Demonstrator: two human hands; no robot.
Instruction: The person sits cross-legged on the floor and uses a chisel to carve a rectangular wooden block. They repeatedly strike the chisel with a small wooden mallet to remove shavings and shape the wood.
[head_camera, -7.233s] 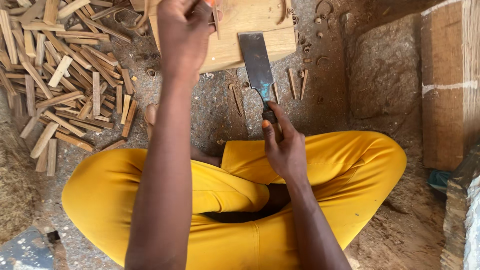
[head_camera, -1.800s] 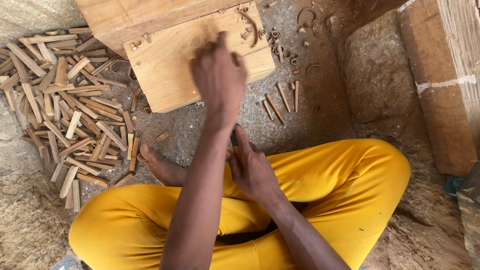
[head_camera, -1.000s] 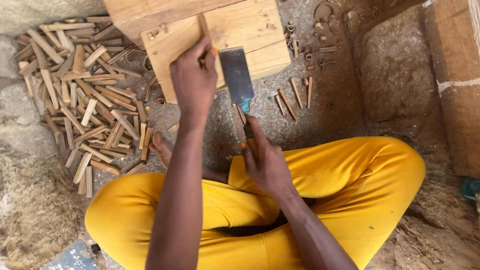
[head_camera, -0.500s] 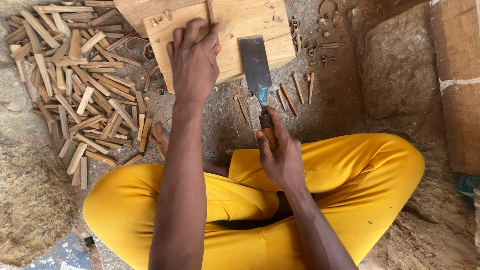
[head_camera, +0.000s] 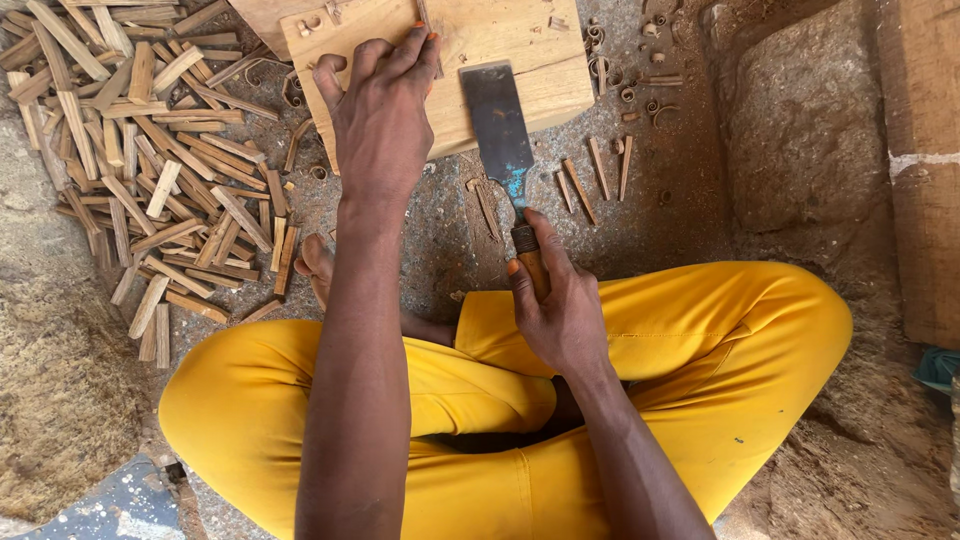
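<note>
A heap of wood sticks (head_camera: 150, 170) lies at left, the left hand (head_camera: 385, 110) pinches a thin stick (head_camera: 424, 14) upright on the wooden block (head_camera: 520, 45) (fingers closed), and the right hand (head_camera: 555, 310) clamps the chisel (head_camera: 500, 135).

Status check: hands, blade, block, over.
Left hand pressing wood block. Right hand gripping chisel, blade on block. Loose sticks lie left, clear.

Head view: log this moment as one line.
left hand: pinning thin wood stick on wooden block | right hand: gripping chisel, blade on block | split sticks pile: at left
</note>
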